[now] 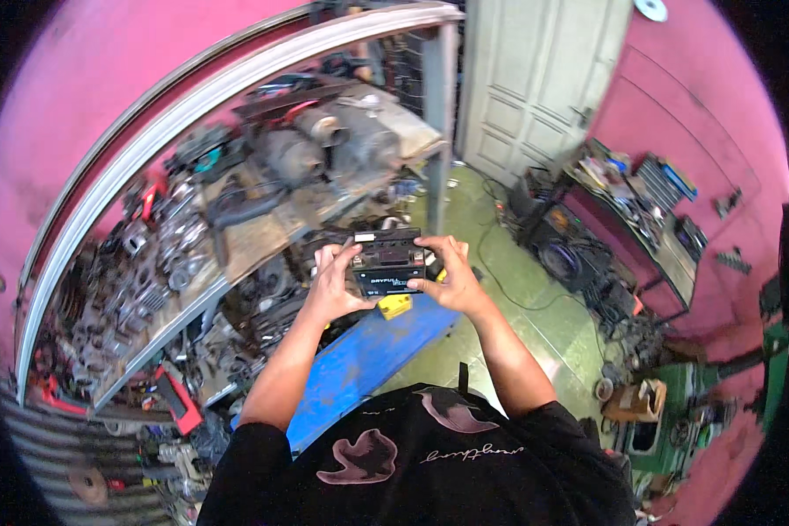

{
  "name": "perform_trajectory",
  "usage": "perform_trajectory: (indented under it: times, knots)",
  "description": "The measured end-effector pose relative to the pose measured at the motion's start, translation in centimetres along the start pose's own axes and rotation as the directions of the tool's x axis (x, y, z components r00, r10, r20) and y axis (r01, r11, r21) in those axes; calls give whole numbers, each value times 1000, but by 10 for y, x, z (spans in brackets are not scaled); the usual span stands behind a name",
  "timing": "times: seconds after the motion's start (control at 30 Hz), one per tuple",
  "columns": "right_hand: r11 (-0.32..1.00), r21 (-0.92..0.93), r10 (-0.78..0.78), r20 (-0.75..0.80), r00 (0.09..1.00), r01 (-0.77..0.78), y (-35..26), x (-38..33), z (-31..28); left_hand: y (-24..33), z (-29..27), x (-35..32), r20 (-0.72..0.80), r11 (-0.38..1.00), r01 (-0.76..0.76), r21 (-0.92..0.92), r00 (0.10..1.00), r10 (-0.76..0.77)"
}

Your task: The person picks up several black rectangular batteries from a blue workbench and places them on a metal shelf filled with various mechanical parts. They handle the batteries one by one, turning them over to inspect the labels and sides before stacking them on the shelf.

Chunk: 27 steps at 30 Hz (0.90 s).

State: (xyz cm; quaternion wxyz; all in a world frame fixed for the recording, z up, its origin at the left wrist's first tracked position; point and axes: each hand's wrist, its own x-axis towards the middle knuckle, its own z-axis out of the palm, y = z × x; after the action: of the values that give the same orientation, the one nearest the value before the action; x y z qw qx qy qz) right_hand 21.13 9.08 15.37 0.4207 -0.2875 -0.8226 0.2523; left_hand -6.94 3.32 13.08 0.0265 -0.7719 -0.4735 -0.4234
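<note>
Held up in front of me is a small black battery, its printed label facing me and metal terminals showing near its top corners. My left hand grips its left side, thumb and fingers wrapped round the edge. On the opposite side, my right hand clasps it, with one fingertip at the top corner and the thumb on the front. Below the battery, a yellow object rests by the far end of a blue bench-like surface; its kind I cannot make out.
On my left, a long shelf bears several metal engine parts and dirty canisters. A small table with tools stands at the right, and a cable runs over the green floor. At lower right is a green machine. A pale door is ahead.
</note>
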Motion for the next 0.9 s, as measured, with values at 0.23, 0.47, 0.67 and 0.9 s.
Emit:
perform_trajectory:
  times: [0.23,0.47,0.67,0.9]
  knots:
    - [965,-143,196,-163,967,-219,46,-104,-142,101,139,67,53,967,-202,-153,976,212]
    - [867,-233,367,-300,881,-441,70,-206,-267,202,280,111,87,887,-303,-350,932,352]
    - [841,-39,468,-446,763,-539,90,-294,-326,272,371,129,229,812,-284,-510,865,447]
    - [761,171,615,-498,612,-625,125,-373,-394,351,472,157,377,736,-177,-653,768,519]
